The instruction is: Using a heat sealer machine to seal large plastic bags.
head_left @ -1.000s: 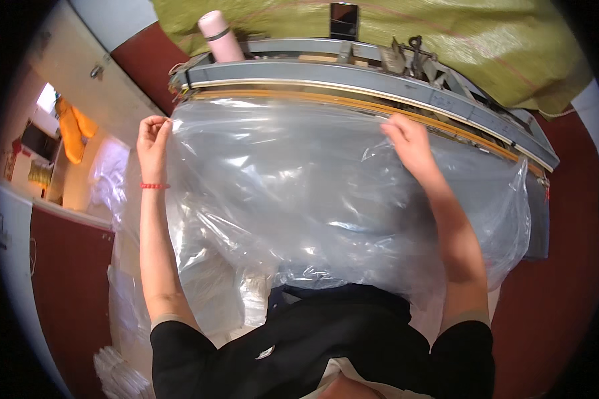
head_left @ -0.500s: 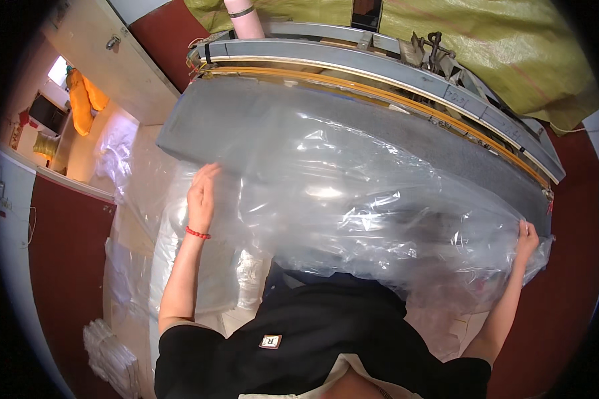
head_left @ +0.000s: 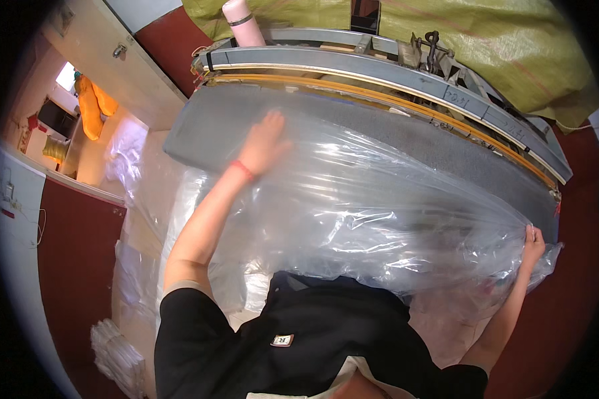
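A wide sheet of clear plastic film (head_left: 359,223) lies across a long grey padded bench (head_left: 209,116) and hangs over its near edge. My left hand (head_left: 267,143), with a red bead bracelet on the wrist, is stretched out flat at the film's left far part; it is a little blurred and holds nothing. At the right end of the bench, my right hand (head_left: 533,246) pinches the film's edge between thumb and fingers. Tight creases run from that pinch toward the upper left.
Behind the bench runs a long metal frame (head_left: 353,63) with an orange strip (head_left: 379,93). A pink bottle (head_left: 243,25) stands behind it, before yellow-green woven sheeting (head_left: 486,46). Folded plastic (head_left: 118,356) lies on the floor at lower left, near an open door (head_left: 130,73).
My left hand has moved right and farther away over the film, which now looks flatter on the far side. The right hand keeps its pinch at nearly the same place.
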Available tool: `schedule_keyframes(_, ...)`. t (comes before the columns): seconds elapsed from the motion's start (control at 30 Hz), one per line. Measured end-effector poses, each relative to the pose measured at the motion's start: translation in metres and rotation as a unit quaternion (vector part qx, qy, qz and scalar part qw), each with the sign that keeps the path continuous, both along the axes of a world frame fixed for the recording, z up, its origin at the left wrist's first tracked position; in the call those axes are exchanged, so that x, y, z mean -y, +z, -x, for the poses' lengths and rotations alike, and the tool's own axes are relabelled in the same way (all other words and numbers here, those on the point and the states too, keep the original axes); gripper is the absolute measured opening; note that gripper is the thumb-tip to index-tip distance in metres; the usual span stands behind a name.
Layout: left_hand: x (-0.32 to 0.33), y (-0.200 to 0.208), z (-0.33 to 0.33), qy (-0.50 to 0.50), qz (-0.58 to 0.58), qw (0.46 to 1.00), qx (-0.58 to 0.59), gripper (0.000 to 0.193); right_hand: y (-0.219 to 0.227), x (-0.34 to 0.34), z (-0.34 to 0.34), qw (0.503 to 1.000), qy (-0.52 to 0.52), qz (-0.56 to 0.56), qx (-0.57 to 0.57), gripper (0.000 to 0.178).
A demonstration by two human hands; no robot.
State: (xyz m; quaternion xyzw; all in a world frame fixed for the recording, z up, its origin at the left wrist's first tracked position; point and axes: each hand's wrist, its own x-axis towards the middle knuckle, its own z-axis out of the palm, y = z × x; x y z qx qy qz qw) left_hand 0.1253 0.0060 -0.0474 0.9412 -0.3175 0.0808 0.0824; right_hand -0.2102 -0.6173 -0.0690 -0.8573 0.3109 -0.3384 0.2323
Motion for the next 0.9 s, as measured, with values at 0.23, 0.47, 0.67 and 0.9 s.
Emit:
schedule_keyframes(0.23, -0.008, 0.000, -0.044, 0.070, 0.116, 0.989, -0.060, 0.038, 0.003, -0.001, 0.002, 1.000, 0.001, -0.021, -0.008, 0.019)
schedule_keyframes(0.47, 0.005, -0.004, -0.062, 0.207, 0.181, 0.957, 0.091, 0.021, 0.004, 0.001, -0.006, 0.990, 0.031, -0.088, 0.110, 0.019)
schedule_keyframes(0.67, 0.016, -0.039, -0.112, 0.235, 0.425, 0.866, 0.121, 0.016, -0.011, 0.025, -0.070, 0.971, 0.002, -0.144, 0.189, 0.021)
schedule_keyframes(0.9, 0.013, -0.036, -0.171, 0.252, 0.552, 0.794, 0.025, 0.016, -0.014, 0.036, -0.178, 0.969, -0.035, -0.110, 0.219, 0.021)
